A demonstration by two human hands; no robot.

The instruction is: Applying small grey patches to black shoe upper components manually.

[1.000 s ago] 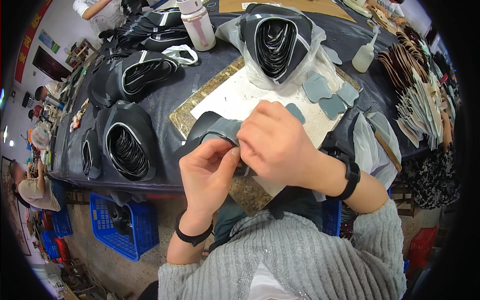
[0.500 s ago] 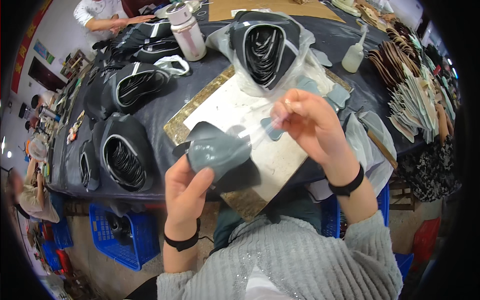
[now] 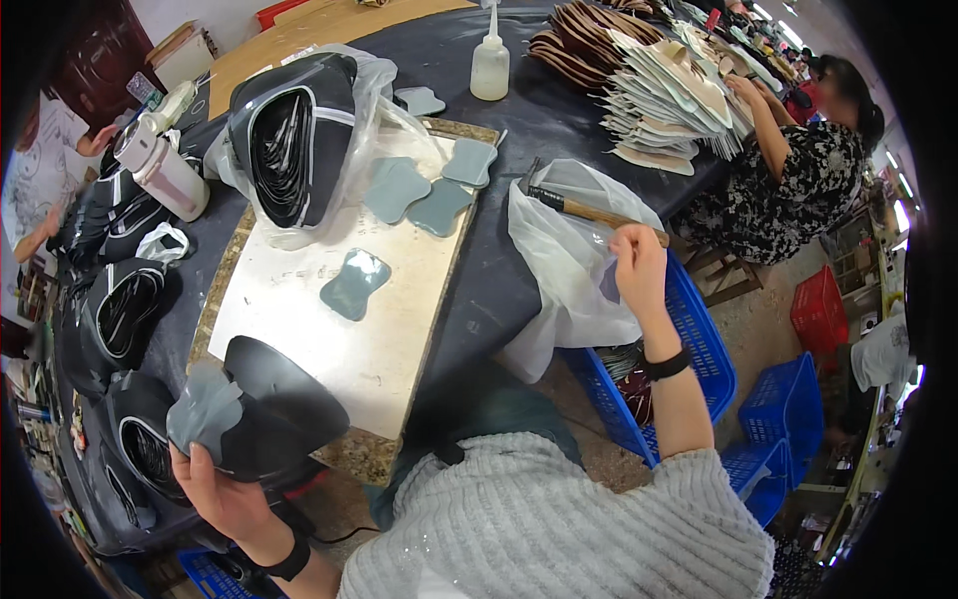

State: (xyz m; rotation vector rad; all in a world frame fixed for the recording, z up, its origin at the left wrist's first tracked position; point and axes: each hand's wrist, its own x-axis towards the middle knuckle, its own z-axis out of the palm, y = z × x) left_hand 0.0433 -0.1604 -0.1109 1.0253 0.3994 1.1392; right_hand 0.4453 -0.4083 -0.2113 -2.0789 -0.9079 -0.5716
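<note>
- Head view, risk: the grey patch (image 3: 207,409) could crease or shift on the black piece (image 3: 289,394) if the thumb presses unevenly; a careless reach could knock the wooden-handled tool (image 3: 589,212) off the plastic bag (image 3: 564,275).
- Grip: left hand (image 3: 228,499) pinches the patched end near the board's (image 3: 264,309) near-left corner; right hand (image 3: 639,265) curls beside the handle, contents unclear.

A table (image 3: 489,282) covered in dark, wrinkled sheeting carries a white-topped board with speckled brown edges (image 3: 269,299). Left of that board sit rounded bundles of layered black pieces (image 3: 125,309) and a white cylindrical lidded bottle (image 3: 175,182); beyond it lies a flat tan cardboard sheet (image 3: 329,30). To its right are a crumpled translucent white plastic bag (image 3: 569,285), a clear plastic squeeze bottle (image 3: 490,70) and stacked brown and pale flat pieces (image 3: 674,100).
</note>
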